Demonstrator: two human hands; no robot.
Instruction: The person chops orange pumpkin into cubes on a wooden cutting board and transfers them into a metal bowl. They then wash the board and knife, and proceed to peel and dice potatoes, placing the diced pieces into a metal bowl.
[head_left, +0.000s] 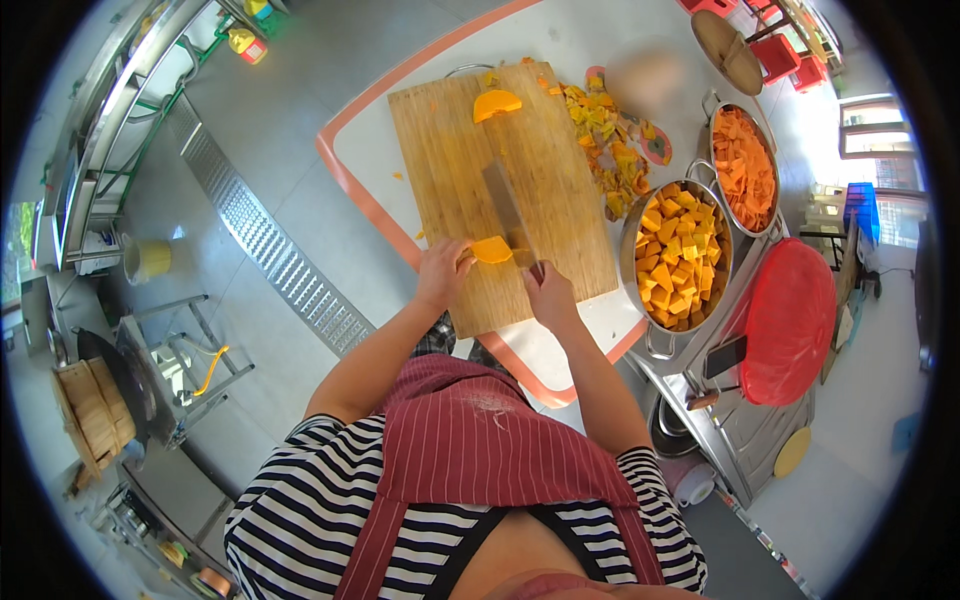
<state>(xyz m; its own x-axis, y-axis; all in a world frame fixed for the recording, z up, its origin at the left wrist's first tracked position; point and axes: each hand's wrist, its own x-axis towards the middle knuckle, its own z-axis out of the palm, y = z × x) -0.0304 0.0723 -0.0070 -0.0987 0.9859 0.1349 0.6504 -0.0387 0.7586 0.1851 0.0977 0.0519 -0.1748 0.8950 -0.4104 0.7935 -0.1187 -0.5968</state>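
A wooden cutting board lies on the white table before me. My left hand grips the left end of an orange pumpkin piece near the board's front left. In my right hand is the handle of a cleaver, its broad blade pointing away from me just right of that piece. Whether the blade touches the pumpkin I cannot tell. Another pumpkin wedge rests at the board's far end. Beside the board on the right stands a steel pot full of pumpkin chunks.
Pumpkin peelings are heaped right of the board. A second steel pot holds orange shreds or slices. At the right, a red plastic basin and a phone lie on a steel counter. A metal drain grate crosses the floor at left.
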